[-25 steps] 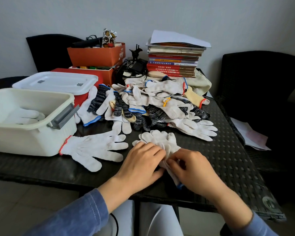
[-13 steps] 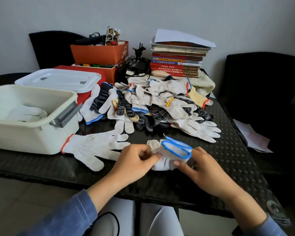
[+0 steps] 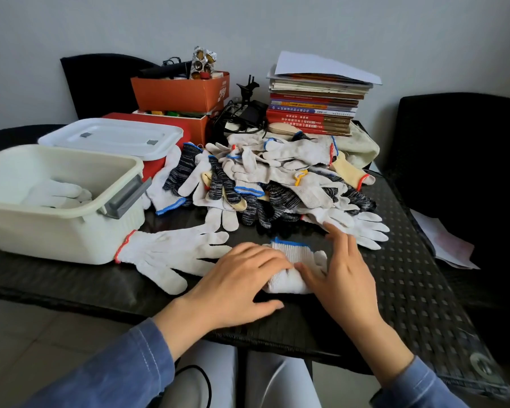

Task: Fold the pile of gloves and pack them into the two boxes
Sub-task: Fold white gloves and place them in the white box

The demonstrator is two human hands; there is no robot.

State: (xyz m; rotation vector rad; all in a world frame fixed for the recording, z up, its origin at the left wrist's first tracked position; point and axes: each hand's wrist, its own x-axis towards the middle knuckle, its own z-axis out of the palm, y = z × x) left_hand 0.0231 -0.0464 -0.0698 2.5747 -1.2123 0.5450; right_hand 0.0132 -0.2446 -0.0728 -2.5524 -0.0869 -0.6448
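A folded white glove with a blue cuff [image 3: 292, 267] lies on the black table [image 3: 409, 284] near its front edge. My left hand [image 3: 236, 287] lies flat over the glove's left side with straight fingers. My right hand [image 3: 343, 269] presses its right side, fingers spread. A pile of white and dark speckled gloves [image 3: 265, 184] sits behind. One white glove with a red cuff [image 3: 171, 251] lies flat to the left. The open cream box [image 3: 56, 231] at the left holds white gloves [image 3: 56, 194]. Behind it stands a red box under a white lid [image 3: 112, 136].
Orange cardboard boxes [image 3: 183, 92], cables and a stack of books [image 3: 315, 104] line the table's back. Black chairs stand at the back left [image 3: 100, 81] and the right [image 3: 460, 148]. Papers [image 3: 442, 240] lie beyond the table's right edge.
The glove with the blue cuff was held up between both hands half a second ago; now it lies folded on the table with both hands flat on it.
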